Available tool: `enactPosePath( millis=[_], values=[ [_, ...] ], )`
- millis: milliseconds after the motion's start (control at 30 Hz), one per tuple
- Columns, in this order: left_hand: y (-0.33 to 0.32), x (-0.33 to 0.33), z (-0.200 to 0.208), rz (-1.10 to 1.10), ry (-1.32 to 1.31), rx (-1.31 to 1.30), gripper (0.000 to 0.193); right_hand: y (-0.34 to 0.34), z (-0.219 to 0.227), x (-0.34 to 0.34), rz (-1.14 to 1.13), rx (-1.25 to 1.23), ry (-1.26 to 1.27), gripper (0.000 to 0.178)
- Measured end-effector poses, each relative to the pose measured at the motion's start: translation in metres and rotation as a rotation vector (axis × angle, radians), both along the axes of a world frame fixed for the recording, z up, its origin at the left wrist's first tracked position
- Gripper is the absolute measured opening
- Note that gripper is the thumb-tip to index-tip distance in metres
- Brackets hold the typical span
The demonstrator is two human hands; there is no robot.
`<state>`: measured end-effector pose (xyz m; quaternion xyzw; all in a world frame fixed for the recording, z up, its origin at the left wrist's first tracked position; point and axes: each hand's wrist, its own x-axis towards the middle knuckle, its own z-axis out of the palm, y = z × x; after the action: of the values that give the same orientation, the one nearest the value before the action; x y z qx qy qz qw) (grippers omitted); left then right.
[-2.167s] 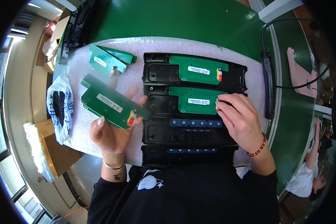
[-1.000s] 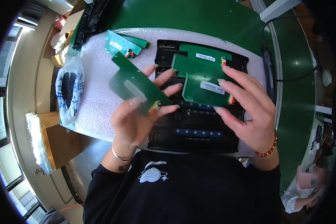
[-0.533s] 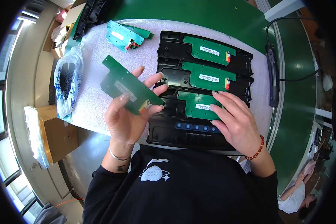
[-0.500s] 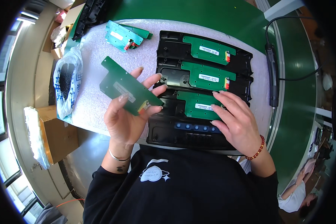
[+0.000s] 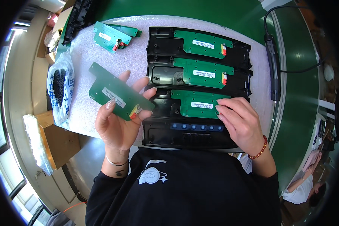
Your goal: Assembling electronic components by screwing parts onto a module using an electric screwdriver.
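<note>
My left hand (image 5: 116, 130) holds a green circuit board (image 5: 107, 84) tilted above the mat, thumb on its face and fingers behind; the board has a white label and a red-and-yellow connector. My right hand (image 5: 243, 120) pinches the right end of another circuit board (image 5: 188, 98), which lies in the third black plastic housing (image 5: 160, 105). My fingers cover that end, so its connector is hidden. Two farther housings each carry a similar board, the top one (image 5: 196, 39) and the middle one (image 5: 192, 67). Nearest me, a black housing (image 5: 162, 135) bears a blue button strip (image 5: 197, 127).
Several circuit boards (image 5: 111, 35) lie piled at the far left of the pale foam mat (image 5: 101, 62). A plastic bag (image 5: 60, 88) of dark material stands on its left edge. A corded electric screwdriver (image 5: 273, 71) lies along the right. Another person (image 5: 303, 186) sits at far right.
My right fingertips have closed together at the right end of the third board. The view has shifted slightly, moving the scene left; my left hand still holds its board.
</note>
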<state>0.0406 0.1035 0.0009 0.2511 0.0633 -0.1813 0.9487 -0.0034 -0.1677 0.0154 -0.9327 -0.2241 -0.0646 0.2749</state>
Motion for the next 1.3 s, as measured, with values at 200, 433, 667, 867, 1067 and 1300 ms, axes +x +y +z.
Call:
enactPosePath(
  millis=[200,433,667,867,1067,1300],
  values=[
    [-0.012,-0.002,0.015,-0.103,0.036,-0.015,0.061,0.005,0.007,0.000,-0.026,0.000,-0.022,0.024],
    [-0.062,-0.023,0.027,-0.284,-0.211,0.175,0.066,0.053,0.045,0.007,0.019,0.339,-0.007,0.042],
    [-0.074,-0.032,0.015,-0.288,-0.393,0.226,0.067,0.057,0.044,-0.007,-0.013,0.309,-0.100,0.048],
    [-0.030,-0.027,0.018,0.069,-0.541,0.794,0.055,0.024,0.036,-0.028,-0.029,0.066,-0.110,0.046],
    [0.007,-0.041,-0.003,0.229,-0.540,1.054,0.031,0.022,0.017,-0.052,0.068,-0.071,0.039,0.048],
    [-0.004,-0.054,-0.008,0.109,-0.993,1.519,0.025,0.034,0.013,-0.056,0.028,-0.095,0.016,0.038]
  ],
)
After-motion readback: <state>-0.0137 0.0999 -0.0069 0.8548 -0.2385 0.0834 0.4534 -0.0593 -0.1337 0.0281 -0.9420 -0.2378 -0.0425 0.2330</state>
